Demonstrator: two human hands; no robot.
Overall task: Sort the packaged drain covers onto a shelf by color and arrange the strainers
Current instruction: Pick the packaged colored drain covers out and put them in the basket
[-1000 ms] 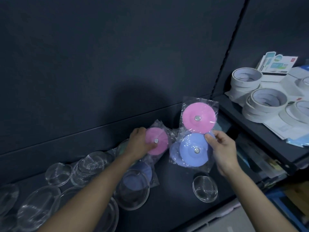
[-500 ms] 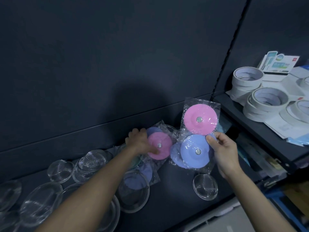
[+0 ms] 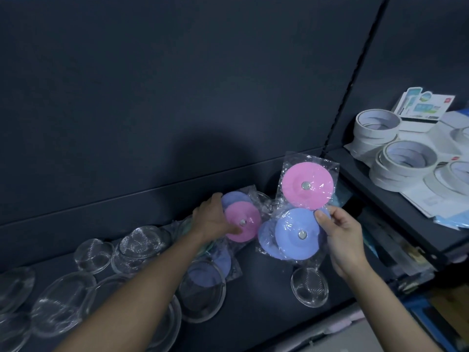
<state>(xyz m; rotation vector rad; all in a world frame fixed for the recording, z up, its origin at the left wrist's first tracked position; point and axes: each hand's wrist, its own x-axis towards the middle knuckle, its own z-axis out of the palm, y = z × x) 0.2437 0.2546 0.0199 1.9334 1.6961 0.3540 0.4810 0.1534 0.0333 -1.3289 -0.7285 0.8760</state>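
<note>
The left hand [image 3: 215, 222], at the centre of the frame, has its fingers curled round the edge of a bagged pink cover [image 3: 243, 226], with the thumb across the face. It holds the cover low over the dark shelf [image 3: 266, 288], just in front of a lilac cover [image 3: 234, 199]. To the right, the right hand [image 3: 340, 232] pinches a fan of packets between thumb and fingers, a second pink cover [image 3: 308, 185] on top and a blue cover [image 3: 297, 233] below it. The step in hand looks like setting the pink packet down. To do this well, the person should lay it flat on bare shelf as the start of a pink pile, not on the lilac one or on the mesh strainers [image 3: 142, 243] at lower left. The slippery bag is best released only once it rests. The right hand's pink packet belongs on the same pile next, and the lone strainer [image 3: 309, 287] below that hand needs clearance. Compared with a second ago, the left hand has sunk slightly toward the shelf. The lilac cover behind its packet has come into sight, and the right hand's fan has hardly moved.
</note>
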